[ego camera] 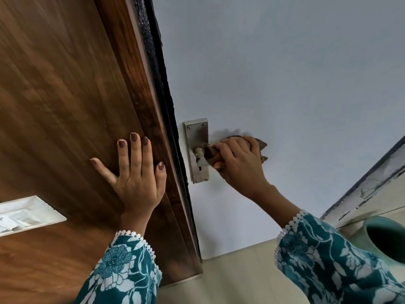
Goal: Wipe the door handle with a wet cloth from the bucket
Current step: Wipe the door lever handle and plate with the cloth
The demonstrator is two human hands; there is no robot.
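A steel handle plate [195, 137] with a keyhole is fixed to the pale blue-grey door [285, 73]. The lever's base [199, 152] shows; the rest of the lever is hidden under a brown cloth [211, 154]. My right hand [238, 160] is closed around that cloth and the lever, with cloth ends poking out past the knuckles. My left hand [137, 170] lies flat, fingers spread, on the brown wooden panel [65, 95] left of the door edge. A teal bucket [385, 238] stands on the floor at the lower right; its inside is dark.
A black seal strip [163, 95] runs along the wooden panel's edge. A white switch plate [26, 213] is set into the wood at the left. Beige floor tiles [230, 275] lie below, and a worn door frame [372, 178] crosses the right side.
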